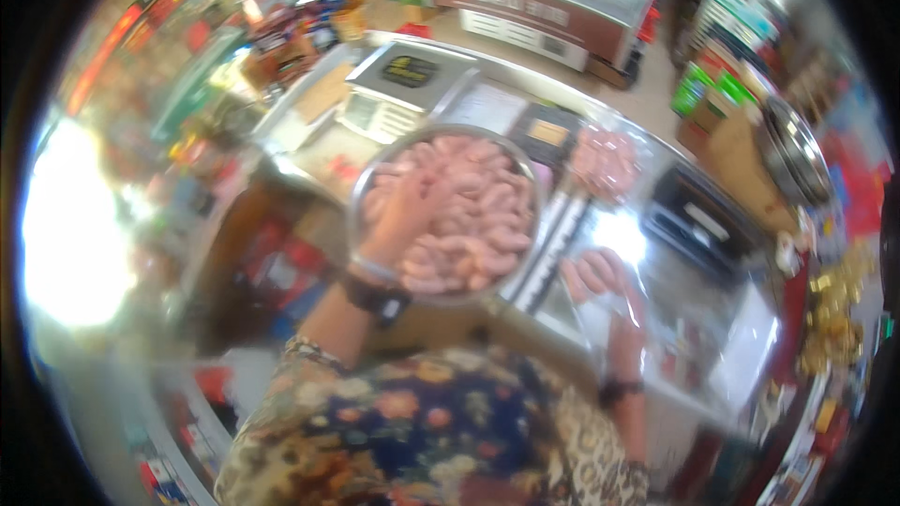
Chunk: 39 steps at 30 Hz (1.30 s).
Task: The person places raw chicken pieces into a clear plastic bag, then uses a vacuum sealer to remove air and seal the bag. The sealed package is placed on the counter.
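A round metal basin (357, 205) full of pale pink sausage links (485, 207) stands on the counter in front of me. My left hand (411, 207) rests in the left part of the heap; blur hides whether its fingers close on a link. At the right, over the glass counter top, my right hand (626, 312) holds a clear plastic bag (594, 312) with a few sausages (596, 272) at its upper end. Behind it, a filled clear bag of sausages (606, 160) lies on the counter.
A box-shaped scale (415, 73) stands behind the basin. A black device (703, 217) sits on the glass at the right, with a white sheet or bag (747, 348) nearer me. Metal bowls (794, 151) and a cardboard box (738, 161) are at the far right. A freezer case (541, 6) stands beyond the counter.
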Each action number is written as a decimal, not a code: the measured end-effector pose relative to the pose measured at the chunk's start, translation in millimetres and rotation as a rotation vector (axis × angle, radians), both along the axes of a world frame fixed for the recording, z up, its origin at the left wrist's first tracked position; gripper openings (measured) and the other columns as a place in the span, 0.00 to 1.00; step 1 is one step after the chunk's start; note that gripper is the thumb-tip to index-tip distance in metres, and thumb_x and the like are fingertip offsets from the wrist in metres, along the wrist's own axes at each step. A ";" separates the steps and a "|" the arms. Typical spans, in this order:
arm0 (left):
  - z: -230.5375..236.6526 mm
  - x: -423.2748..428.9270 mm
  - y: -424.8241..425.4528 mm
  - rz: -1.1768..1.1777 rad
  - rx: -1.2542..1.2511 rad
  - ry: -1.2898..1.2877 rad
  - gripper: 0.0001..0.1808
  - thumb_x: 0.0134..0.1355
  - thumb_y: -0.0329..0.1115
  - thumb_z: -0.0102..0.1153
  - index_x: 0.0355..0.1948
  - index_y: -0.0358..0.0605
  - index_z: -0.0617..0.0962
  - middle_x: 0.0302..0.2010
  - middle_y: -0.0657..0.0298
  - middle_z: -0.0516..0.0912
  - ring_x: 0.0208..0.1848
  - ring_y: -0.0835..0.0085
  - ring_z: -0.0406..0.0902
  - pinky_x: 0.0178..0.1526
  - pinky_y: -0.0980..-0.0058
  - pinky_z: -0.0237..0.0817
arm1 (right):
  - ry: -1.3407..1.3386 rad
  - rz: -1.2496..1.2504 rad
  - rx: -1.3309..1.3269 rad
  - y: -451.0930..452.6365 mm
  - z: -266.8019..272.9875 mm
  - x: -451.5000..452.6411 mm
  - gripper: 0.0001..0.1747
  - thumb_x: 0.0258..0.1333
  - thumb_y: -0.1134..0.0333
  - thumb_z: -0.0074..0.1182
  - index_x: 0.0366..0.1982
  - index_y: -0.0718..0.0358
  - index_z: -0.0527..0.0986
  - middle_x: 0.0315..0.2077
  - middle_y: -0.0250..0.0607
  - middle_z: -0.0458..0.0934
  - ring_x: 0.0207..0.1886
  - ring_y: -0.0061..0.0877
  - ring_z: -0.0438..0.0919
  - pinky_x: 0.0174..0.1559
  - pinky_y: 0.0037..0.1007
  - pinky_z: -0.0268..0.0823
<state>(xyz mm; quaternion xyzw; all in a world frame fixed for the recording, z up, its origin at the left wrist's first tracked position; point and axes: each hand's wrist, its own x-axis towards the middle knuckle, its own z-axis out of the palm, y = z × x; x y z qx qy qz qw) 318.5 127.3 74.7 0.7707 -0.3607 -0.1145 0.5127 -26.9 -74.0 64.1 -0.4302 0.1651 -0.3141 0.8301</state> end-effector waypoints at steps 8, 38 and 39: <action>46.0 -139.5 -68.7 -0.706 0.391 0.226 0.17 0.75 0.46 0.65 0.46 0.40 0.84 0.38 0.65 0.84 0.41 0.78 0.79 0.46 0.75 0.72 | 0.759 -0.289 -0.977 -22.0 -114.1 -126.4 0.24 0.70 0.77 0.57 0.65 0.59 0.81 0.62 0.49 0.82 0.60 0.35 0.83 0.60 0.35 0.76; -25.8 -265.8 -180.0 -0.421 -0.306 -0.635 0.05 0.63 0.29 0.60 0.35 0.42 0.85 0.34 0.50 0.88 0.38 0.46 0.82 0.45 0.50 0.72 | 1.063 -0.352 -0.122 27.7 -36.6 -221.7 0.26 0.71 0.48 0.65 0.47 0.69 0.85 0.31 0.33 0.84 0.24 0.16 0.78 0.27 0.23 0.71; -24.4 -260.4 -179.5 -0.412 -0.280 -0.605 0.05 0.60 0.28 0.60 0.34 0.43 0.86 0.34 0.51 0.88 0.38 0.47 0.82 0.45 0.51 0.73 | 1.002 -0.356 -0.094 22.4 -40.8 -213.8 0.26 0.71 0.49 0.65 0.48 0.69 0.85 0.31 0.34 0.85 0.24 0.16 0.78 0.27 0.23 0.71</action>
